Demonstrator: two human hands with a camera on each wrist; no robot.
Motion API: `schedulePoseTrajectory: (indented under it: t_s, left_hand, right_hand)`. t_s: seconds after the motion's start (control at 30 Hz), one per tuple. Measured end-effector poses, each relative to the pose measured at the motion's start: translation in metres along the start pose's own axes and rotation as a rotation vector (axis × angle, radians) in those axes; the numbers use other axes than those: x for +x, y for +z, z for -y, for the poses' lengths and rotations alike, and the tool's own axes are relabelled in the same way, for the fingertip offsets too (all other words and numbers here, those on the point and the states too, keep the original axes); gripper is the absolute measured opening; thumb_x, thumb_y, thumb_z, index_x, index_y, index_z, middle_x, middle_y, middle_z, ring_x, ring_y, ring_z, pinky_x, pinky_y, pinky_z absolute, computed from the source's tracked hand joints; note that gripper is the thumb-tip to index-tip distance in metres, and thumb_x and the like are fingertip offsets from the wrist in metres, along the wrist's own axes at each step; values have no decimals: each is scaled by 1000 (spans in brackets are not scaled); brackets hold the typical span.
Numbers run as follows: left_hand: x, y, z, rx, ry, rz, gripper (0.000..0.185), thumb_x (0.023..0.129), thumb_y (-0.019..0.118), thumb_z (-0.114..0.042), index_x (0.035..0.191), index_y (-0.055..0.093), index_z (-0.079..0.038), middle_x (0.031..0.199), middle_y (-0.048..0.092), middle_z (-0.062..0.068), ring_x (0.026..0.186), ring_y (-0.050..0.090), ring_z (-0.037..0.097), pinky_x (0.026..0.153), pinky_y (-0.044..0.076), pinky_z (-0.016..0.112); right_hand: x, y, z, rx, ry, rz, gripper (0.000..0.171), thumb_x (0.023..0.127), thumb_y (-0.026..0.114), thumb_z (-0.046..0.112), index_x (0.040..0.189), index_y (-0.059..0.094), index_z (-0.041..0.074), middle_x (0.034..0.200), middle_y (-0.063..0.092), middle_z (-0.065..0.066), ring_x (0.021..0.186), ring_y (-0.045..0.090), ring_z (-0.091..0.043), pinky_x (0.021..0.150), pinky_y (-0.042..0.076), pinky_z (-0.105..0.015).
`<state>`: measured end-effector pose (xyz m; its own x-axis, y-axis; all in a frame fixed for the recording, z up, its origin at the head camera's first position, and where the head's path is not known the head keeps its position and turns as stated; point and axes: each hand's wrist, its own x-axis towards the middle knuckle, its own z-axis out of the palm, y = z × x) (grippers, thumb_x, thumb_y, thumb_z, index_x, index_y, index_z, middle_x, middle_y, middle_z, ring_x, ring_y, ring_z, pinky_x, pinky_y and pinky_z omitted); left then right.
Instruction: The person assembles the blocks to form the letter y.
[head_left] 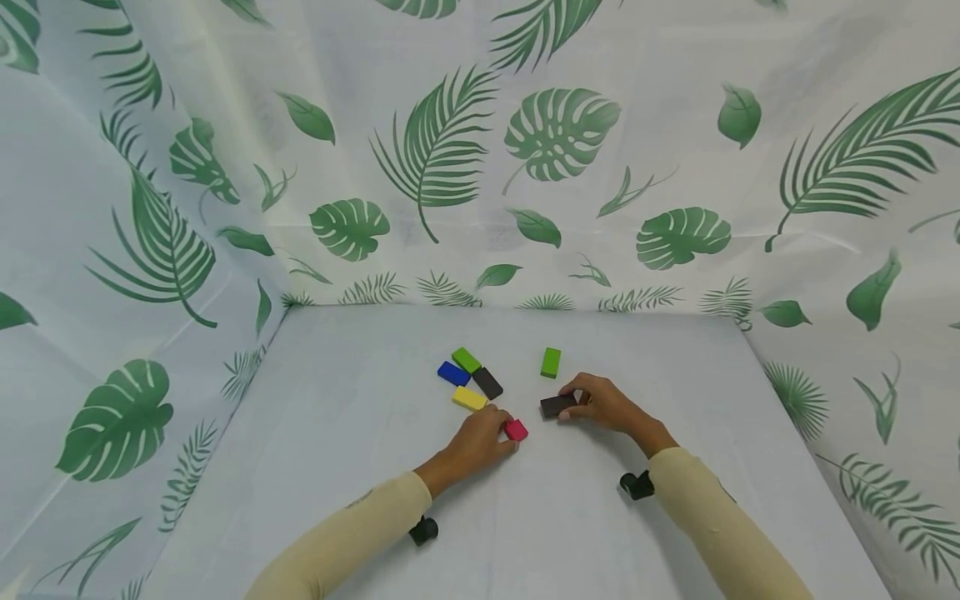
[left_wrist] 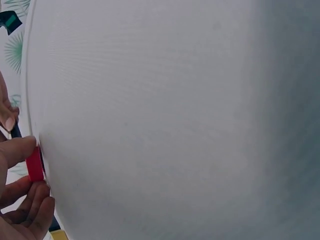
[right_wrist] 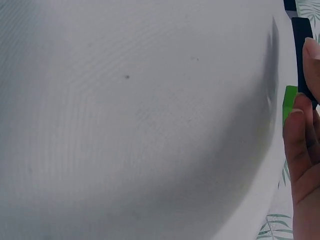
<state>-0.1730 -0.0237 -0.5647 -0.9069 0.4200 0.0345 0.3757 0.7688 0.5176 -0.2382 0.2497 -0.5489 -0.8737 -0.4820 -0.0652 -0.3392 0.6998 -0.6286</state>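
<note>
On the white table (head_left: 375, 500) my left hand (head_left: 480, 437) pinches a small red block (head_left: 516, 430) between thumb and fingers; the left wrist view shows the red block (left_wrist: 35, 164) at my fingertips (left_wrist: 20, 150). My right hand (head_left: 600, 402) grips a dark brown block (head_left: 558, 405) lying flat; in the right wrist view the dark block (right_wrist: 301, 55) shows beside my fingers (right_wrist: 300, 145). A green block (head_left: 551, 362) lies just beyond my right hand, and a sliver of the green block (right_wrist: 289, 102) shows in the right wrist view.
A cluster of blocks lies left of centre: green (head_left: 466, 359), blue (head_left: 453, 372), dark brown (head_left: 487, 382) and yellow (head_left: 469, 398). Leaf-print cloth (head_left: 465, 167) walls the table at the back and on both sides.
</note>
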Motion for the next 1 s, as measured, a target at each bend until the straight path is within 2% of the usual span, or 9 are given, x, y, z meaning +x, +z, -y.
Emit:
schedulePoseTrajectory:
  t_s: [0.43,0.77,1.0]
  left_hand:
    - [0,-1,0,7,-11,8,35,84,83,-26,112,71,-9,93,64,-2,82,56,5,76,49,15]
    - [1,0,0,11,-32,14,37,85,82,-28,115,71,-10,95,64,-3,84,56,5,77,49,15]
    - [0,-3,0,18,7,-4,34,84,83,-24,111,72,-7,93,65,0,81,56,5,75,49,16]
  right_hand:
    - [-1,-5,4,20,19,65,43,81,84,26,120,70,12,109,66,-2,86,54,-15,72,47,-25]
    - [-1,-7,7,14,-35,117,45,83,82,23,123,69,8,110,67,-3,86,56,-13,75,48,-25]
    - [1,-6,3,48,5,140,42,82,83,26,120,69,13,109,66,-1,86,56,-15,75,49,-27]
